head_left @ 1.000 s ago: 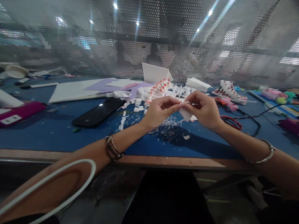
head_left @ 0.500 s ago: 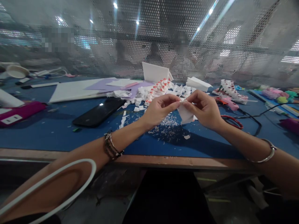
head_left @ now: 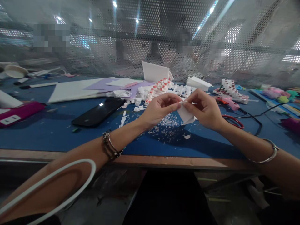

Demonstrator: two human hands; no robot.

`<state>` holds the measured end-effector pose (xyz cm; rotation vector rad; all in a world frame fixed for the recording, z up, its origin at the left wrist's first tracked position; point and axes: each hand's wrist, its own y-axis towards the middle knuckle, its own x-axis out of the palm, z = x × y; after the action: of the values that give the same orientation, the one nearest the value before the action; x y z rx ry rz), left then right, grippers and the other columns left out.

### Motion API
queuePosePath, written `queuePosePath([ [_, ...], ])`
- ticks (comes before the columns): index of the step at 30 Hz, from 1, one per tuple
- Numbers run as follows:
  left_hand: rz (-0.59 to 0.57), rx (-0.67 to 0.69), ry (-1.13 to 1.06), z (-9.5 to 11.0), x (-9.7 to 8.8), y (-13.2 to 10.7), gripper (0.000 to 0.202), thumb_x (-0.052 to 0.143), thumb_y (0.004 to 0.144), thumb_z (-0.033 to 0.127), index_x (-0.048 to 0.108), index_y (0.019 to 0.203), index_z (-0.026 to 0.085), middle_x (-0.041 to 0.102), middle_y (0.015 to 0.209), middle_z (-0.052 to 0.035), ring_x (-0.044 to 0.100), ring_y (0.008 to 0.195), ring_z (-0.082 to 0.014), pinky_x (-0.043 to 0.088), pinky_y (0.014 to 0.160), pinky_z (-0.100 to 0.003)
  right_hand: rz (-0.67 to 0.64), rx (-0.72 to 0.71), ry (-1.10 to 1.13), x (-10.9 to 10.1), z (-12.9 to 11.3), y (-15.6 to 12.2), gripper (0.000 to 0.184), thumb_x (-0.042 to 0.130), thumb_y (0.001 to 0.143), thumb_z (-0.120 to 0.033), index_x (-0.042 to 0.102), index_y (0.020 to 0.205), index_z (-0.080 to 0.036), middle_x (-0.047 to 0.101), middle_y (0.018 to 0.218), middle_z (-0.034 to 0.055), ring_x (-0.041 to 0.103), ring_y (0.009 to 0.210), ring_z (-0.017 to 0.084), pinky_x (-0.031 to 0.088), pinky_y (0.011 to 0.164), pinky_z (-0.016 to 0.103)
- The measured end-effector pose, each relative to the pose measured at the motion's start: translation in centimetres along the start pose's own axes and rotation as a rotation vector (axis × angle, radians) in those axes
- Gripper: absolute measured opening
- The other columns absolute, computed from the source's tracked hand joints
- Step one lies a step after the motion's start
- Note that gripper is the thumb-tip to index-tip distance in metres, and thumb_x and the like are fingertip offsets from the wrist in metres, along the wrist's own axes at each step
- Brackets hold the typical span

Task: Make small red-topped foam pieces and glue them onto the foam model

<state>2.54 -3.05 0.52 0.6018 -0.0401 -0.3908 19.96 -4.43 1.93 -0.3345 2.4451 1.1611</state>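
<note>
Above the table my left hand (head_left: 158, 107) and my right hand (head_left: 205, 109) meet fingertip to fingertip. Both pinch the upper edge of a small piece of white paper (head_left: 187, 115), whose loose part hangs down below my right fingers. The exact spot where the fingers press is partly hidden. Tiny white shreds (head_left: 170, 123) lie scattered on the blue tabletop (head_left: 150, 147) beneath. Behind my hands, a pile of white scraps lies around a white piece dotted with orange-red bits (head_left: 159, 89).
A black phone (head_left: 98, 114) lies left of my hands, a magenta pouch (head_left: 23, 114) farther left. At right are red-handled scissors (head_left: 233, 122), a pink glue gun (head_left: 232, 103) and its black cord. White and purple sheets (head_left: 98, 84) lie behind. A perforated metal screen (head_left: 131, 53) rises at the back.
My left fingertips have drawn slightly apart from my right ones along the paper's edge. The pinch on the paper stays, and the view has shifted a little.
</note>
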Motion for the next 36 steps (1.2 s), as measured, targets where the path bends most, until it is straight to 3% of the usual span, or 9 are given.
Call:
queuePosePath([
  [3,-0.037,-0.004,-0.022,0.1,-0.1,0.0,0.014,0.067,0.068,0.027,0.062,0.076,0.017,0.057,0.073,0.0015,0.052,0.069,-0.0066,0.044,0.067,-0.019,-0.021,0.002,0.035,0.1,0.0,0.0,0.013,0.055,0.079,-0.028,0.048,0.073,-0.019,0.053,0.068,-0.0024,0.048,0.058,0.006,0.040,0.049,0.019],
  [6,-0.038,-0.022,-0.018,0.1,-0.2,0.1,0.016,0.067,0.069,0.029,0.062,0.077,0.017,0.057,0.074,0.0012,0.052,0.069,-0.0068,0.044,0.066,-0.019,-0.023,-0.021,0.027,0.1,0.0,0.0,0.011,0.054,0.079,-0.028,0.050,0.085,-0.020,0.053,0.067,-0.0035,0.050,0.058,0.006,0.042,0.053,0.019],
  [9,-0.026,-0.030,-0.009,0.1,-0.3,0.2,0.018,0.067,0.069,0.031,0.061,0.078,0.017,0.058,0.074,0.0004,0.052,0.068,-0.0075,0.044,0.064,-0.020,-0.028,-0.145,-0.128,-0.2,-0.1,0.0,0.019,0.056,0.078,-0.028,0.054,0.096,-0.022,0.056,0.071,-0.0029,0.052,0.062,0.007,0.045,0.061,0.022],
  [13,-0.066,-0.039,0.007,-0.1,-0.4,0.2,0.017,0.064,0.072,0.032,0.062,0.078,0.016,0.058,0.072,0.0002,0.052,0.066,-0.0073,0.043,0.063,-0.021,-0.075,-0.338,-0.366,-0.7,-0.3,0.0,0.015,0.050,0.082,-0.025,0.062,0.092,-0.022,0.062,0.081,0.0010,0.056,0.072,0.010,0.045,0.069,0.024],
  [21,-0.077,-0.135,-0.083,-0.3,-0.4,0.1,0.021,0.067,0.070,0.031,0.065,0.084,0.016,0.062,0.075,-0.0001,0.056,0.073,-0.0077,0.043,0.076,-0.024,-0.021,-0.488,-0.527,-1.1,-0.2,0.1,0.017,0.048,0.085,-0.021,0.064,0.090,-0.021,0.065,0.081,0.0024,0.058,0.075,0.011,0.046,0.069,0.024],
  [24,-0.070,-0.173,-0.096,-0.3,-0.3,0.1,0.023,0.067,0.070,0.031,0.066,0.087,0.016,0.064,0.077,-0.0009,0.056,0.076,-0.0086,0.042,0.078,-0.025,-0.028,-0.447,-0.494,-1.1,-0.2,0.2,0.016,0.049,0.084,-0.021,0.064,0.087,-0.019,0.065,0.078,0.0019,0.058,0.073,0.010,0.047,0.070,0.024],
  [30,-0.052,-0.187,-0.103,-0.3,-0.4,0.1,0.021,0.070,0.066,0.030,0.066,0.080,0.015,0.064,0.077,-0.0011,0.057,0.075,-0.0093,0.041,0.074,-0.024,-0.017,-0.191,-0.335,-0.2,-0.1,0.1,0.020,0.058,0.077,-0.030,0.065,0.090,-0.016,0.067,0.079,0.0008,0.057,0.065,0.008,0.048,0.062,0.020],
  [36,-0.016,-0.259,-0.178,-0.3,-0.3,0.3,0.022,0.071,0.064,0.031,0.066,0.077,0.015,0.064,0.073,-0.0011,0.056,0.072,-0.0088,0.043,0.073,-0.024,-0.012,-0.261,-0.417,-0.3,0.0,0.2,0.019,0.053,0.081,-0.023,0.065,0.093,-0.016,0.066,0.076,0.0013,0.055,0.062,0.007,0.045,0.059,0.020],
])
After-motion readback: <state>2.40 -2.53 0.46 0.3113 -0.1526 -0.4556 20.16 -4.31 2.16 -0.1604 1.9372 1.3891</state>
